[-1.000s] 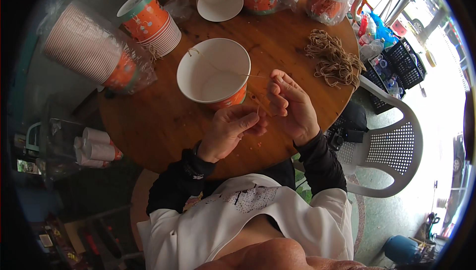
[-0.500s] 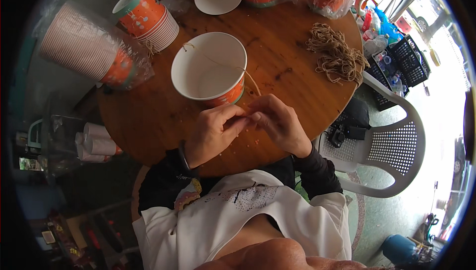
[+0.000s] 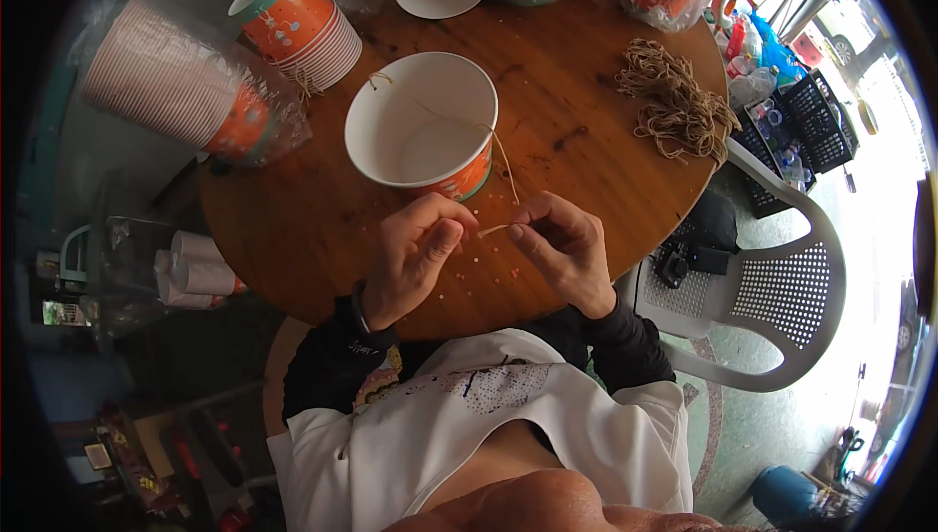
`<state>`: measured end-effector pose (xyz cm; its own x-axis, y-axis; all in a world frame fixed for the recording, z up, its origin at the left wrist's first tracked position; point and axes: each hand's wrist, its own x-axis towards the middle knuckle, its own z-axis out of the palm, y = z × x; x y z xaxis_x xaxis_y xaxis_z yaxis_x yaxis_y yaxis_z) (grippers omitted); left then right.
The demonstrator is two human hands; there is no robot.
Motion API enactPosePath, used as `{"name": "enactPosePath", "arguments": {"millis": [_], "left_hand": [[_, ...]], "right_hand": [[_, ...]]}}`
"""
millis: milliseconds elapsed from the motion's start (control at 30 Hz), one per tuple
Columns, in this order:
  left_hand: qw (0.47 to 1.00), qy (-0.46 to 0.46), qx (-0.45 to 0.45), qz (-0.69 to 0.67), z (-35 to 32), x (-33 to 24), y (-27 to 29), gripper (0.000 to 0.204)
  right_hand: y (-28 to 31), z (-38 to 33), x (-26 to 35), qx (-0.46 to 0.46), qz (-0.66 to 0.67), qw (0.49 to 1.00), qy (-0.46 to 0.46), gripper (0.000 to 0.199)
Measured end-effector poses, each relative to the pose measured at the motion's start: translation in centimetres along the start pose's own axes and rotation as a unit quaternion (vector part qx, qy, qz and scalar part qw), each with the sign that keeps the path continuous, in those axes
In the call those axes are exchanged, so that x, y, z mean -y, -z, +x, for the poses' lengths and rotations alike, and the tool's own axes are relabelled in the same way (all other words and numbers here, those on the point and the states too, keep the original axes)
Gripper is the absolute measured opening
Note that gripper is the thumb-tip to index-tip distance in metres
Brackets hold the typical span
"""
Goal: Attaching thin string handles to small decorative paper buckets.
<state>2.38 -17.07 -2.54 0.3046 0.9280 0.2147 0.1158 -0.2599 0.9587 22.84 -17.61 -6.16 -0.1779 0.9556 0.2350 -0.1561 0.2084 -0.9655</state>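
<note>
Fingers (image 3: 542,229) of right hand (image 3: 567,249) pinch twine (image 3: 495,230); left hand (image 3: 415,254) fingers nearly closed beside it. Limp, light cord from paper bucket (image 3: 422,131): grip near its end.

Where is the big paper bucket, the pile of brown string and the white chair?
paper bucket (image 3: 405,141), head view, on its white inside wall.
pile of brown string (image 3: 674,102), head view, middle of the heap.
white chair (image 3: 772,293), head view, on its perforated seat.

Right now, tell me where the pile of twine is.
In the head view the pile of twine lies at the round wooden table's right edge, beside the white plastic chair.
</note>
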Motion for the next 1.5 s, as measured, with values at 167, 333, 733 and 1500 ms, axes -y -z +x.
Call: {"name": "enactPosePath", "arguments": {"millis": [167,333,733,1500], "left_hand": [[0.996,-0.016,0.012,0.086,-0.2,-0.3,-1.5,0.030],[0.967,-0.130,-0.047,0.214,0.0,-0.2,-2.2,0.016],[0.951,-0.177,-0.046,0.249,-0.5,-0.2,-1.7,0.008],[0.976,-0.073,-0.027,0.202,-0.4,0.6,-1.9,0.014]], "right_hand": [[-0.4,-0.1,-0.2,0.002,-0.023,1.000,-0.014,0.008],[-0.6,-0.2,0.4,0.010,-0.085,0.996,0.001,0.009],[-1.0,0.0,0.0,-0.004,-0.138,0.987,0.085,0.014],[-1.3,-0.2,-0.8,-0.006,-0.135,0.987,0.091,0.011]]}}
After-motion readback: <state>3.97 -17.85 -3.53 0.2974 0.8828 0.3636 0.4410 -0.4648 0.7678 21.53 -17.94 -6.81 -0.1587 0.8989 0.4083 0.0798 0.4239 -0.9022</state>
